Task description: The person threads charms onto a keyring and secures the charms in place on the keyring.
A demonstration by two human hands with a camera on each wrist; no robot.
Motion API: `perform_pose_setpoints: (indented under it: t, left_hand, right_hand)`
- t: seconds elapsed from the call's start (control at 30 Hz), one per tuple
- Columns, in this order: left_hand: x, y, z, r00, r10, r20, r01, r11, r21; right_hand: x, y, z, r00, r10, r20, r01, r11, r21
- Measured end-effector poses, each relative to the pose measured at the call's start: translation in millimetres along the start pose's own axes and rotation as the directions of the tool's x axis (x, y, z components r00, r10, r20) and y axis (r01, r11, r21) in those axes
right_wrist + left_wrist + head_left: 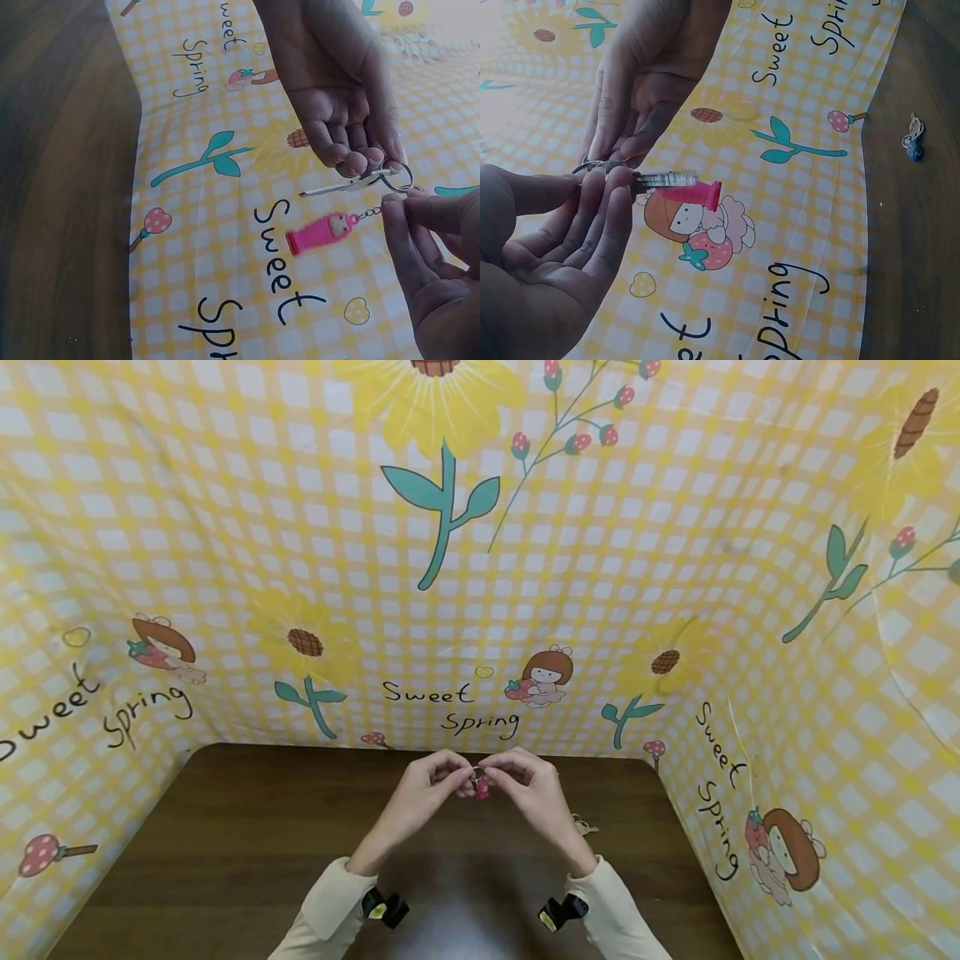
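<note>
Both hands meet above the far part of the table, around a metal key ring. My left hand pinches the ring beside a silver key, its fingertips at the key's head. Opposite it, my right hand pinches the ring between thumb and fingertips, close to a short chain. From that chain hangs a pink figure-shaped charm. In the left wrist view the key blade points away from the fingers, beside the pink charm. Fingers partly hide the ring.
Another small key set lies on the dark wooden table, right of the right hand; a blue charm shows on it in the left wrist view. A yellow checked cloth stands around the table's back and sides.
</note>
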State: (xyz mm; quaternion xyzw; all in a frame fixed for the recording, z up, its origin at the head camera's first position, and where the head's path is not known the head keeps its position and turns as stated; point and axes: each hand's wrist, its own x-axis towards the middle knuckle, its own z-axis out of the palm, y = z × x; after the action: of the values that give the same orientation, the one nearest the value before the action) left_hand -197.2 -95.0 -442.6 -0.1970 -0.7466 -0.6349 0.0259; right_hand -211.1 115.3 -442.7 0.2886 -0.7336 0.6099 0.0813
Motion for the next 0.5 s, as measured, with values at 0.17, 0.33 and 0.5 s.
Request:
perform_pose_setpoints:
  t: [0.17,0.33,0.5]
  left_hand:
    - [-0.3,0.3,-0.9,1.000,0.001,0.011,-0.001,1.000,-0.013]
    - [0.2,1.5,-0.8,1.000,0.004,0.016,-0.004,1.000,-0.003]
    - [-1.8,1.5,0.2,0.999,0.022,0.035,-0.021,0.999,-0.025]
  right_hand:
    - [0.4,-0.7,0.7,1.000,0.012,0.029,-0.012,1.000,0.010]
    - [1.4,-2.4,2.4,0.999,0.018,0.045,-0.018,1.000,0.004]
    - [0.8,-1.8,4.2,1.000,-0.007,0.007,0.007,1.000,-0.001]
